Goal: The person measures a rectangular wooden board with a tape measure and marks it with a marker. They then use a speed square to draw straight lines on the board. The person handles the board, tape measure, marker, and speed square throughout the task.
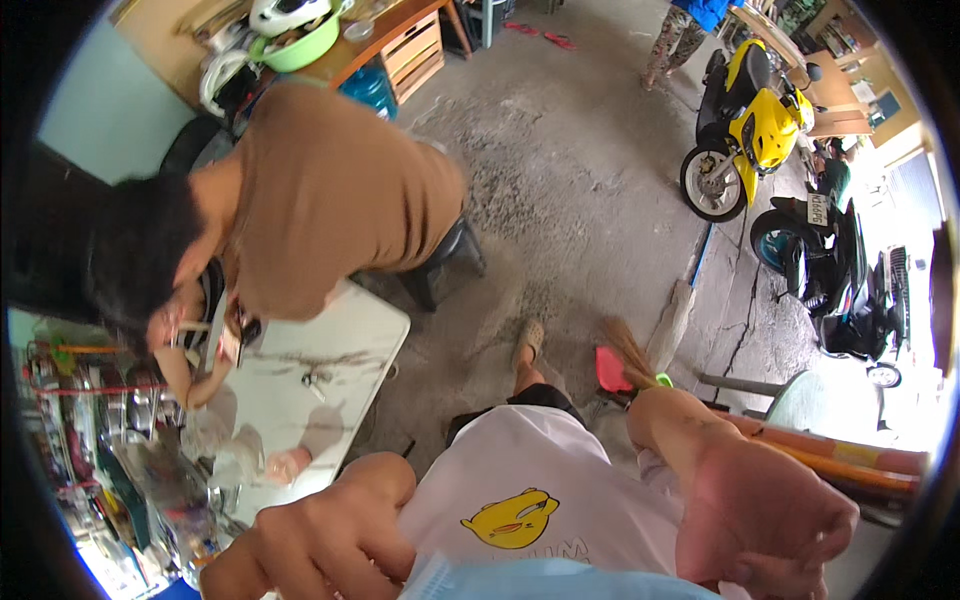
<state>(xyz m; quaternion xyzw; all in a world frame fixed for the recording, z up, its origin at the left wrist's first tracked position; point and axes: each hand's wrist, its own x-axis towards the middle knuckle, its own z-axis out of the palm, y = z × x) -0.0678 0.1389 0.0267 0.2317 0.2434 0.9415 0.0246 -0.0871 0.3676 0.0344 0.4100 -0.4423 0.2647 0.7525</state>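
My left hand point(315, 530) is raised at the lower edge, its fingers curled and knuckles up. What its fingers close on, if anything, is hidden. My right hand point(755, 505) is raised at the lower right with the fingers bent inward; nothing can be made out in them. Between the two hands, a light blue pleated sheet, like a face mask point(540, 580), crosses the bottom edge. Behind it shows my pale shirt point(540, 450) with a yellow cartoon duck print. To the left stands a white marble-patterned table point(350, 345) with a small bunch of keys point(317, 379) on it.
A person in a brown shirt point(340, 190) leans over the table from a black stool point(440, 265), holding a small object. A broom point(627, 350) and red dustpan point(610, 370) lie ahead. Yellow point(765, 130) and black point(845, 280) motorcycles stand right. Another person point(680, 40) stands far back.
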